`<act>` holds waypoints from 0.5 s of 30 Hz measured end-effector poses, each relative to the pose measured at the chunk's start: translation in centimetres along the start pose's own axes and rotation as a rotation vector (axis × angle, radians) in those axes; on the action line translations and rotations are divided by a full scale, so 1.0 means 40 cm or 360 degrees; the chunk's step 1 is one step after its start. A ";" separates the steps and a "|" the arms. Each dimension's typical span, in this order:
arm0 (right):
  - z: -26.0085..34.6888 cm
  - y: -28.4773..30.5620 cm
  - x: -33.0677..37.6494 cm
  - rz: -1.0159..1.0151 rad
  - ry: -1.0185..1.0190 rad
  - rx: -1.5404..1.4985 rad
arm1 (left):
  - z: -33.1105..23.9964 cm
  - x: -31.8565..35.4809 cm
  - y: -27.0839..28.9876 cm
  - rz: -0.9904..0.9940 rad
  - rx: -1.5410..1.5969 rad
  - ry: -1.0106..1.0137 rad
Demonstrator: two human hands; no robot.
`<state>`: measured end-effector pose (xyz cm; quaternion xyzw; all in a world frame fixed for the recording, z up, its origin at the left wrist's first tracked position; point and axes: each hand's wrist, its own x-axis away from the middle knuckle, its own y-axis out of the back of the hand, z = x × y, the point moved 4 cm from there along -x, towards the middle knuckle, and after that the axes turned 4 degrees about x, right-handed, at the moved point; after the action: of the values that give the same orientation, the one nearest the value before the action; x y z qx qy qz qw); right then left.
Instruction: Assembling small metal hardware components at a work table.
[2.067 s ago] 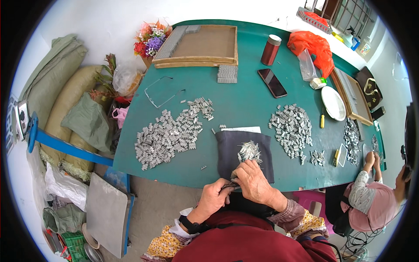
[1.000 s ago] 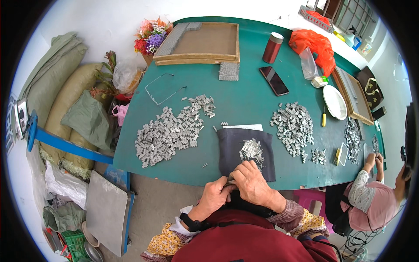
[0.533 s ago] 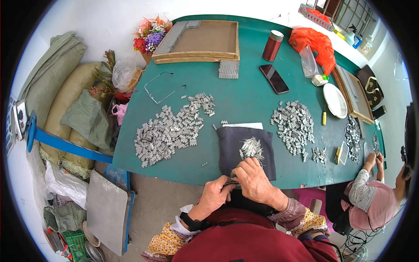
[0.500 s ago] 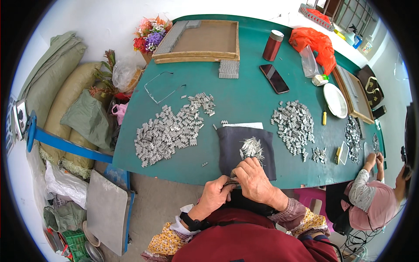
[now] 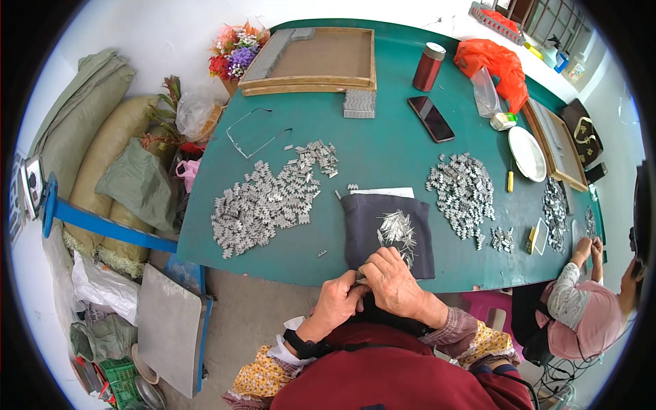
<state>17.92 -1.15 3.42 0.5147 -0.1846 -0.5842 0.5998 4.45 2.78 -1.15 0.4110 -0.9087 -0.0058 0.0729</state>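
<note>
Close together at the table's near edge, my left hand (image 5: 335, 302) and my right hand (image 5: 396, 283) are both closed, fingertips meeting. What is pinched between them is small and mostly covered by the fingers; its kind does not show. Just beyond them a dark grey cloth (image 5: 359, 229) lies on the green table (image 5: 321, 263). On the cloth is a loose heap of thin silver pins (image 5: 396, 229), close to my right knuckles. A wide pile of small toothed grey metal pieces (image 5: 256, 208) spreads to the left. Another pile of such metal pieces (image 5: 461, 198) lies to the right.
Farther back are glasses (image 5: 256, 133), a wooden tray (image 5: 335, 58), a phone (image 5: 432, 119), a red flask (image 5: 428, 68) and a white dish (image 5: 527, 154). A yellow-handled screwdriver (image 5: 510, 180) lies near the dish. At the right, a co-worker (image 5: 581, 307) handles small pieces.
Both hands stay together at nearly the same place, with small finger movements. A thin dark edge that showed between them is now more covered. The whole view has shifted slightly.
</note>
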 end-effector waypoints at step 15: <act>-0.020 -0.009 0.064 -0.0216 -0.0431 -0.0505 | 0.026 -0.005 0.009 0.0068 0.0445 0.0149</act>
<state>19.02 -3.02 1.84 0.3420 -0.1342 -0.7087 0.6023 4.17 3.10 -2.17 0.3974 -0.9048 0.1416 0.0574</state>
